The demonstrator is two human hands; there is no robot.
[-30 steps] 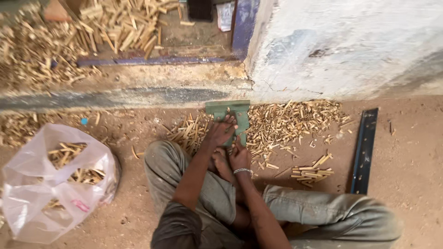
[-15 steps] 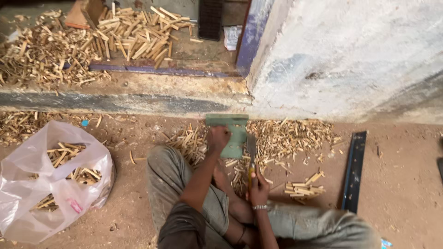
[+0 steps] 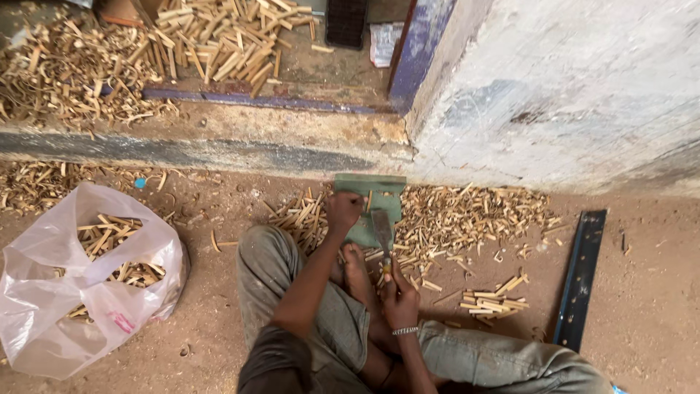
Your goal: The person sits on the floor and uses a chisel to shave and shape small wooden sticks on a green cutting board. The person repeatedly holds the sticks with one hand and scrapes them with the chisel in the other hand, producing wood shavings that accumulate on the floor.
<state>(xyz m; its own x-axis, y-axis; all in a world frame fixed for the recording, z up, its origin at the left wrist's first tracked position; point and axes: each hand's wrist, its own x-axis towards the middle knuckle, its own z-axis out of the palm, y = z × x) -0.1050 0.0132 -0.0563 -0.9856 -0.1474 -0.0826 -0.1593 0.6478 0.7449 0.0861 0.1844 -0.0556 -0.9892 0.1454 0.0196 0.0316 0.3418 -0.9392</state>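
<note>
Drawn back toward the body, the right hand (image 3: 399,295) is clenched on a knife (image 3: 382,232), blade pointing toward the stick gripped by the left hand (image 3: 343,209) on a green board (image 3: 386,191).

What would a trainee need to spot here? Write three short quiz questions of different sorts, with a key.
1. True or false: the left hand rests on the green board.
2. What does the right hand grip? A) a plastic bag B) a knife C) a dark metal bar
3. Fill in: the clear plastic bag with cut sticks lies on the person's ____ side.

Key: 1 true. 2 B: the blade lies over the board. 3 left. The dark metal bar lies on the ground at the right, apart from both hands.
</note>
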